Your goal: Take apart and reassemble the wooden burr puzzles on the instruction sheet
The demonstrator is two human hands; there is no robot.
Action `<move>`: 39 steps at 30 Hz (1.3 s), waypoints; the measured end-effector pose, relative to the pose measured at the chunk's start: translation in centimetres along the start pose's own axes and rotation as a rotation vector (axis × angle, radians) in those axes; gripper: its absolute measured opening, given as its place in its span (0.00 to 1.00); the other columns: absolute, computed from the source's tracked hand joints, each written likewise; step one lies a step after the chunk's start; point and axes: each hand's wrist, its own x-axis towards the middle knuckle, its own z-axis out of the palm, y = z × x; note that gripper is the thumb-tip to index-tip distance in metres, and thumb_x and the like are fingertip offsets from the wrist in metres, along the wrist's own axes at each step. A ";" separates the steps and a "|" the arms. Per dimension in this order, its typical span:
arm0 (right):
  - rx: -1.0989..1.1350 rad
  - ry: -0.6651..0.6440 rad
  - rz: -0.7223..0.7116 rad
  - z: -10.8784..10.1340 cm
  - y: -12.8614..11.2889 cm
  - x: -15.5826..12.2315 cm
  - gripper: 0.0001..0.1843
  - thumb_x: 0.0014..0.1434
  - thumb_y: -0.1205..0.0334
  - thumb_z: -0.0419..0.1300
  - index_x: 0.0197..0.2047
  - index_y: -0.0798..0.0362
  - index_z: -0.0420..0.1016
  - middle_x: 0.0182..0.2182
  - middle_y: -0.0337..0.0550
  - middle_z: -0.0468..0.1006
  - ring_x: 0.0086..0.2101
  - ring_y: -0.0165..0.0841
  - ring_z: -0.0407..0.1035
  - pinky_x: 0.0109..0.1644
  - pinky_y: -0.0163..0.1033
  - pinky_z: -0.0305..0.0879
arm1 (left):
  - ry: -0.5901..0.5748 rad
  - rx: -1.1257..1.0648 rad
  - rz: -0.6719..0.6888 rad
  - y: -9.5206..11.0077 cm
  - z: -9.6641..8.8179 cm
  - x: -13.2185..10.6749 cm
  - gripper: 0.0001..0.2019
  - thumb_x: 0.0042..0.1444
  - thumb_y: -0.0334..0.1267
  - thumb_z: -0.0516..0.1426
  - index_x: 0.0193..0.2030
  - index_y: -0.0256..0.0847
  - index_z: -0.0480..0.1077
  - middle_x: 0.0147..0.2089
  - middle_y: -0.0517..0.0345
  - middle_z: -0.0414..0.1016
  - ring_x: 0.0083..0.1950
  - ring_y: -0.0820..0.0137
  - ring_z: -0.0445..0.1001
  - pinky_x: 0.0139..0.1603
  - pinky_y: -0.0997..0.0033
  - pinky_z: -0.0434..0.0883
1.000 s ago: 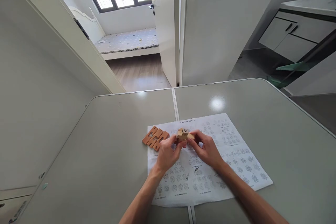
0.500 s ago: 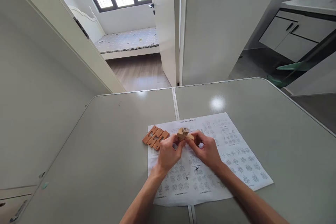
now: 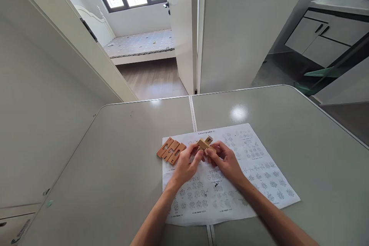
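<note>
Light wooden puzzle pieces (image 3: 204, 144), crossed over one another, are held between my two hands above the paper sheet. My left hand (image 3: 186, 163) pinches them from the left with thumb and fingers. From the right, my right hand (image 3: 226, 161) grips them too, its fingertips close to the left ones. One piece points up and away and bears a dark number on its end. My fingers partly hide how the pieces join. Three darker, numbered wooden pieces with slots (image 3: 171, 151) lie side by side just left of my left hand, partly on the sheet.
Under my hands lies a large white sheet (image 3: 268, 173) printed with rows of small diagrams. It rests on a grey-green table (image 3: 129, 169) with a seam down the middle. Past the far edge are an open door (image 3: 181, 34) and a bed (image 3: 141, 44).
The wooden pieces have been turned in my hands, so the numbered end now points up to the right. My fingers have shifted slightly around them. The three slotted pieces stay put.
</note>
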 end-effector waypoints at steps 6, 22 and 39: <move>0.022 -0.027 0.008 0.0 0.0 0.0 0.17 0.70 0.45 0.60 0.38 0.49 0.68 0.24 0.35 0.75 0.21 0.30 0.64 0.28 0.37 0.63 | 0.030 -0.062 -0.022 0.0 0.0 0.0 0.14 0.71 0.49 0.55 0.45 0.40 0.73 0.33 0.56 0.80 0.35 0.67 0.80 0.40 0.68 0.77; -0.103 0.048 0.037 0.4 -0.1 -0.2 0.16 0.67 0.50 0.62 0.50 0.48 0.63 0.18 0.30 0.76 0.18 0.32 0.66 0.29 0.37 0.67 | 0.244 0.360 0.174 -1.2 0.6 -0.7 0.01 0.67 0.36 0.59 0.42 0.43 0.72 0.35 0.57 0.83 0.35 0.67 0.82 0.38 0.70 0.76; -0.029 0.120 0.041 -0.6 -0.9 0.2 0.22 0.70 0.45 0.57 0.59 0.49 0.66 0.22 0.33 0.79 0.21 0.34 0.69 0.31 0.38 0.70 | 0.499 0.662 0.319 -1.7 0.3 -0.5 0.08 0.62 0.40 0.66 0.36 0.45 0.72 0.35 0.60 0.82 0.38 0.64 0.80 0.46 0.62 0.74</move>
